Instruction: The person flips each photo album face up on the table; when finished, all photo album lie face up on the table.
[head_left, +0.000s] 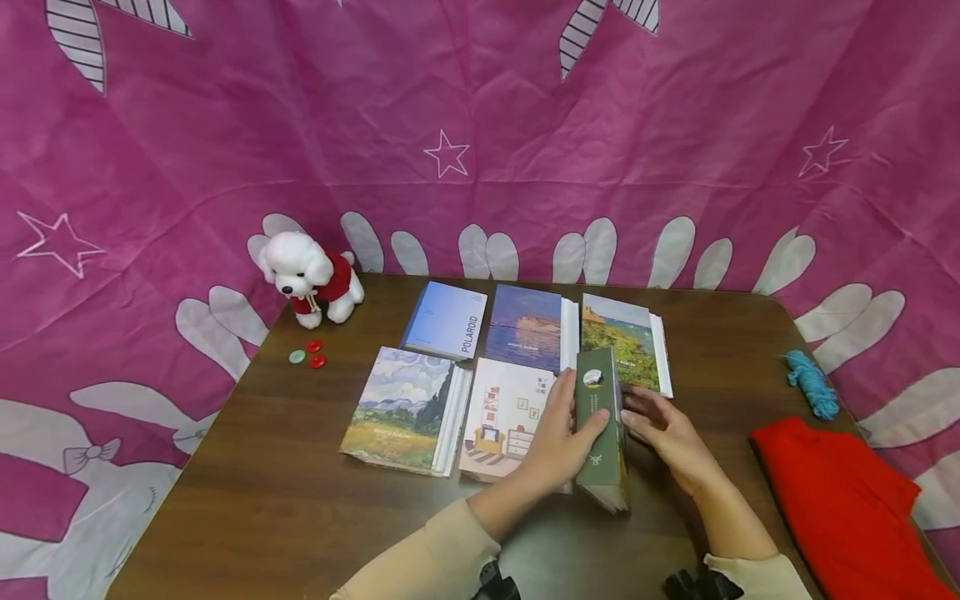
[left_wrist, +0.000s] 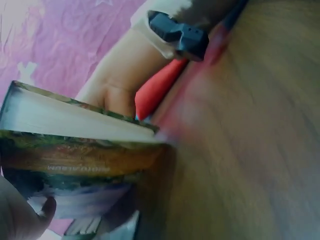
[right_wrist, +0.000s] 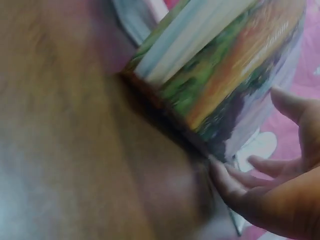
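A thick photo album (head_left: 595, 417) with a green spine and painted covers stands on edge over the table. My left hand (head_left: 558, 433) grips it from the left, thumb across the spine; that hand's thumb (left_wrist: 47, 212) also shows in the left wrist view. My right hand (head_left: 671, 437) is at the album's right side, fingertips at the cover. In the right wrist view its fingers (right_wrist: 230, 185) are fairly straight at the cover's lower corner. Behind the album lies a white album (head_left: 502, 417) with a furniture drawing, partly hidden by my left hand.
Around them lie a landscape album (head_left: 397, 408), a blue Polaroid album (head_left: 447, 321), a purple sea album (head_left: 525, 325) and a green coast album (head_left: 618, 333). Farther out are a toy dog (head_left: 315, 275), red and green buttons (head_left: 316, 345), blue yarn (head_left: 812, 385) and red cloth (head_left: 847, 500).
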